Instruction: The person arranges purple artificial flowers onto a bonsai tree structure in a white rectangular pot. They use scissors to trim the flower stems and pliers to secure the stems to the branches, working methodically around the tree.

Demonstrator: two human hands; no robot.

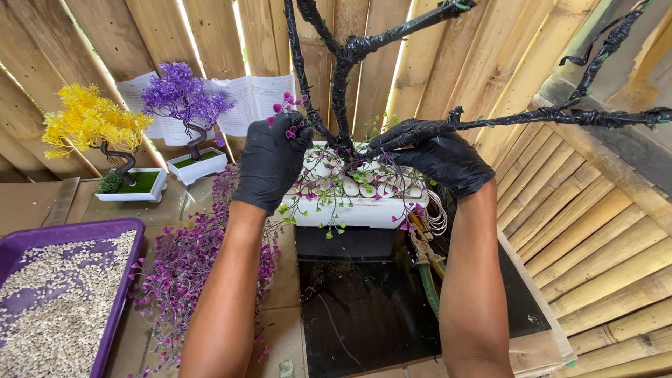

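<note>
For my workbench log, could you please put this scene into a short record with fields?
Left hand: black-gloved left hand pinches a purple sprig at the black tree.
Right hand: black-gloved right hand grips a black branch.
Pot: white pot with pebbles, on a dark stand.
Nearby: loose purple sprigs, purple tray of gravel, yellow tree, purple tree.

Bright, even daylight fills the scene, with white glare burning through the wall slats point(183, 28) above and behind the fingers point(297, 129). Shadows are soft. Focus is sharp throughout; wide-angle distortion bends the edges.
</note>
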